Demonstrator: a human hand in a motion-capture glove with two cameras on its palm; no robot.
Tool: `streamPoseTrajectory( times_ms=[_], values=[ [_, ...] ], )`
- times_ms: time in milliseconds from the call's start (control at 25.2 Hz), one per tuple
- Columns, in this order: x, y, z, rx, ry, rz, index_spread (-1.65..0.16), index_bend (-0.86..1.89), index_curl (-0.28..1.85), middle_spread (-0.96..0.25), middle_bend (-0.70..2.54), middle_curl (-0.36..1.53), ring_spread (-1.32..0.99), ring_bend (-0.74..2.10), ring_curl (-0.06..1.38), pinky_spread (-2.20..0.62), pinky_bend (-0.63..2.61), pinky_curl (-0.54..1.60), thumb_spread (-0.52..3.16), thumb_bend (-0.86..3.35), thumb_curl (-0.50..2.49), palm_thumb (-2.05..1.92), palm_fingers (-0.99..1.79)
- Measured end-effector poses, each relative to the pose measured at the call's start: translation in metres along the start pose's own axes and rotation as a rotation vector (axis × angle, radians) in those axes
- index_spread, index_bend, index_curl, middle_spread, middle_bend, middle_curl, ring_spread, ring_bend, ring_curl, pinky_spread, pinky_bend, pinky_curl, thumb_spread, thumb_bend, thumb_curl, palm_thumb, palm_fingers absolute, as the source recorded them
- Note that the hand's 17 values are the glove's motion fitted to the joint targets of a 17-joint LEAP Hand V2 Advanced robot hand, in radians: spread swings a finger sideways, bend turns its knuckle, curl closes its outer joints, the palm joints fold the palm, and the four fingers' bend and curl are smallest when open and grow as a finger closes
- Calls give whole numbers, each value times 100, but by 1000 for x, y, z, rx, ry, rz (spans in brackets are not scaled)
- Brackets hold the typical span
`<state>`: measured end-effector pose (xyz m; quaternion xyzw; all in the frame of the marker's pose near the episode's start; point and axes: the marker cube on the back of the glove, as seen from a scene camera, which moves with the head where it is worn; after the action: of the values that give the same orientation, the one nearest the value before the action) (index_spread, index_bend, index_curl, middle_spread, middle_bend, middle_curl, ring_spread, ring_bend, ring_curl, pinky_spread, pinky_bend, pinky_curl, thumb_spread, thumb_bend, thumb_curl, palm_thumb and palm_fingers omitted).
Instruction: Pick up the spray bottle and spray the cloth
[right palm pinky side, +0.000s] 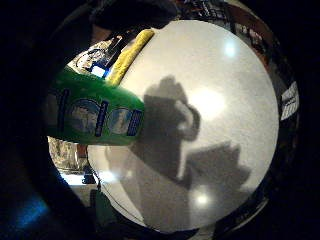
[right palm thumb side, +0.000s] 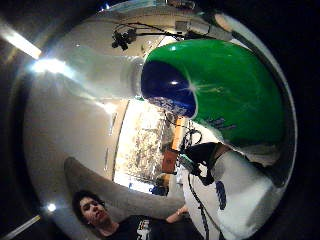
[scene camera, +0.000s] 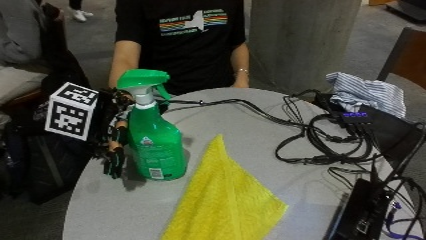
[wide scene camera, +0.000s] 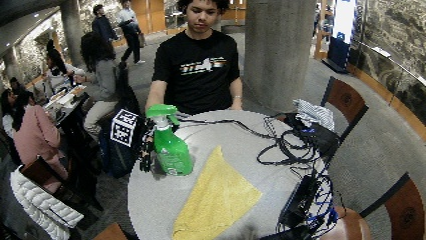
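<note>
Fingers (scene camera: 114, 162) of the gloved right hand (scene camera: 113, 137) hang straight down, just beside the green spray bottle (scene camera: 154, 145); whether they touch it I cannot tell. The bottle stands upright on the counter (scene camera: 313, 185), near the yellow cloth (scene camera: 223, 200).

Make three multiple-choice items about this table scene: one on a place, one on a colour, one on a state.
1. Where is the yellow cloth?
A. flat on the table beside the bottle
B. draped over the bottle
C. on the floor

2. What colour is the spray bottle?
A. red
B. green
C. white

3. How is the bottle now?
A. lying on its side
B. upside down
C. upright

Answers:
1 A, the outside view shows the cloth spread on the table.
2 B, body and trigger head are green.
3 C, it stands upright next to the gloved right hand.
</note>
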<state>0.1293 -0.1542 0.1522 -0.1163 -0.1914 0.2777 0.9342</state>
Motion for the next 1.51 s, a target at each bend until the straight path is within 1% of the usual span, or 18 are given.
streamPoseTrajectory(
  times_ms=[199,238,318,357,437,477,516,715,874,1033,1152,1430,1509],
  values=[
    [-1,-4,15,-34,-96,-26,-37,13,22,9,22,38,12,21,30,36,63,36,78,-2,37,71,15],
    [-2,-4,18,-44,-120,-31,-37,20,24,9,20,37,13,19,29,36,61,36,78,-2,38,73,19],
    [-4,-7,23,-56,-161,-33,-33,50,33,8,17,36,13,11,25,36,51,32,78,3,40,83,36],
    [-5,-8,24,-53,-171,-32,-32,52,33,8,18,36,14,13,24,36,46,30,79,5,41,88,41],
    [-8,-9,27,-31,-168,-35,-29,47,32,8,18,35,14,27,28,36,48,31,78,6,42,91,58],
    [-9,-9,28,-15,-162,-38,-28,36,30,6,23,37,10,39,31,33,48,30,78,5,43,92,78],
    [-9,-9,29,1,-157,-42,-27,31,29,4,25,37,7,43,30,31,46,28,78,5,43,93,85],
    [-14,-5,25,61,-119,-54,-25,22,33,1,26,40,2,47,35,25,43,31,77,2,45,95,92],
    [-28,-5,3,102,-10,-67,-24,16,34,-1,27,41,1,47,37,21,40,32,77,0,47,97,95],
    [-41,-7,-27,134,184,-74,-24,13,33,-1,26,41,-1,46,37,18,39,32,76,-2,48,98,98],
    [-45,-11,-42,135,325,-51,-24,12,33,-2,24,41,-1,47,37,17,39,33,75,-2,49,98,99],
    [-47,-26,-44,72,558,17,-24,11,32,-2,20,40,-2,48,38,12,38,34,73,-3,51,98,103],
    [-46,-30,-41,52,611,31,-24,9,31,-2,24,42,-2,46,37,12,37,33,73,-3,52,98,105]
  ],
)
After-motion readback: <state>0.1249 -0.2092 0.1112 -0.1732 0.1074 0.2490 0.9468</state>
